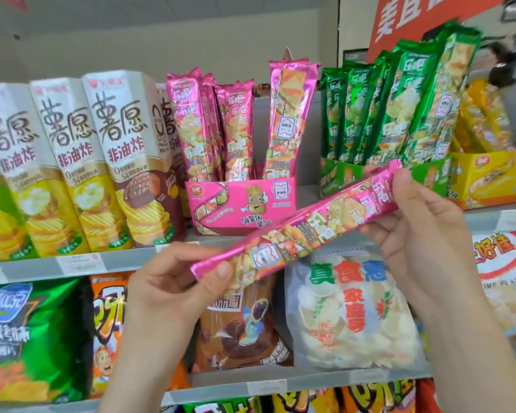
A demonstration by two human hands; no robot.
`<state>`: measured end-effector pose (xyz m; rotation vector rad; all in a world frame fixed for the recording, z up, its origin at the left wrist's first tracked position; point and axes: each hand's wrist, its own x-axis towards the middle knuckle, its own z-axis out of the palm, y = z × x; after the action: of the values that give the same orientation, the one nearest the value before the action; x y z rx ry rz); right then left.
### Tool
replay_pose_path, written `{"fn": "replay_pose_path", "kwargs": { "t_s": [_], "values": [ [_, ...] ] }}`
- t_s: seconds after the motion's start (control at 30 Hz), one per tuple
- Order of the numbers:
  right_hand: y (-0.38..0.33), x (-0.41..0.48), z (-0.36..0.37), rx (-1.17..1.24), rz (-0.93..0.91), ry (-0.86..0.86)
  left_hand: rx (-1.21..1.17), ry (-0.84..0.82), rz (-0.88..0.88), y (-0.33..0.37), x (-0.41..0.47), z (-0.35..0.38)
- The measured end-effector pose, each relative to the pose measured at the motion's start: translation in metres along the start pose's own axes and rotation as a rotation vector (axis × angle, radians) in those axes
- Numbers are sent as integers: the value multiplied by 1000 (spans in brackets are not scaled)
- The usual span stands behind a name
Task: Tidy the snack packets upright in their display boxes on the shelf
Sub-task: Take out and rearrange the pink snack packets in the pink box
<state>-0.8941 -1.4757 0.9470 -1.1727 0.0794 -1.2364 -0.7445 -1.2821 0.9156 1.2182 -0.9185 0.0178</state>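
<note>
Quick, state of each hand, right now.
Left hand: closed, pinching the lower end of the pink snack packet.
Right hand: closed, gripping the upper end of the same packet.

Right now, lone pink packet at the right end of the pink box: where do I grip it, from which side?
Grip the lone pink packet across its narrow width, upper half, coming from the front. Its foot sits behind the pink box wall; the top stands free with a gap on its left.
</note>
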Motion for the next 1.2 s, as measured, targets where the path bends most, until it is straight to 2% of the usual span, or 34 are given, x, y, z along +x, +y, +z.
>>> {"fn": "replay_pose_path", "kwargs": {
  "t_s": [0.1,0.2,0.37,0.43,0.53,0.63,0.77,0.83,0.97,1.03,1.2],
  "values": [
    [-7,11,8,-3,-130,26,101,-137,10,3,0,0],
    [-22,25,21,7,-233,-22,219,-162,46,8,5,8],
    [-50,46,45,-102,-245,-421,340,-119,195,21,24,13],
    [-60,52,56,-145,-299,-472,467,-124,264,29,32,12],
    [-75,63,76,-155,-426,-439,634,-143,372,47,45,12],
    [-96,80,94,-150,-558,-423,855,-135,571,69,65,19],
    [-129,107,112,-202,-820,-281,1089,-69,770,99,106,22],
    [-138,121,120,-234,-913,-213,1202,-68,780,110,130,24],
    [-137,148,139,-388,-1030,-172,1341,-86,680,140,197,33],
    [-133,161,147,-476,-1028,-168,1412,-224,580,156,234,39],
    [-116,192,152,-644,-916,-164,1461,-886,198,144,291,73]
  ]
}}
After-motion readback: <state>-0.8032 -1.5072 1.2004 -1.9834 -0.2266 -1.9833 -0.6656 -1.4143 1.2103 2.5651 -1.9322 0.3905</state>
